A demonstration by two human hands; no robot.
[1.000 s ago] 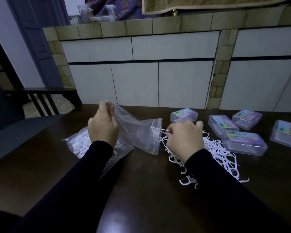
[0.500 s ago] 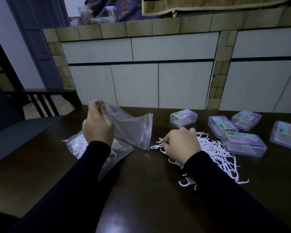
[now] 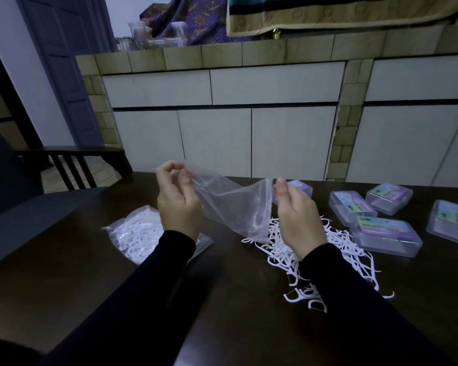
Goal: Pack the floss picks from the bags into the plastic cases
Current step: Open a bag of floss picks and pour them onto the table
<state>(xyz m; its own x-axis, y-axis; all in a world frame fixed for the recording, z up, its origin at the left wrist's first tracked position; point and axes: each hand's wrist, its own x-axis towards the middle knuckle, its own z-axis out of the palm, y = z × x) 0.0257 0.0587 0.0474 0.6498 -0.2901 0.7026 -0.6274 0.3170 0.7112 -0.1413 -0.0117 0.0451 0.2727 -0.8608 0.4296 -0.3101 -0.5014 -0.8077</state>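
change: right hand (image 3: 296, 215) left the floss pick pile (image 3: 336, 247), now pinches empty zip bag (image 3: 233, 207) too
left hand (image 3: 179, 199): raised, fingers pinching bag's other end

bag (image 3: 230, 207): clear glossy plastic | table (image 3: 236, 299): dark polished wood

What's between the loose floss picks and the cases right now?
Both hands, left and right, hold the empty bag over the floss picks. The cases have lids shut.
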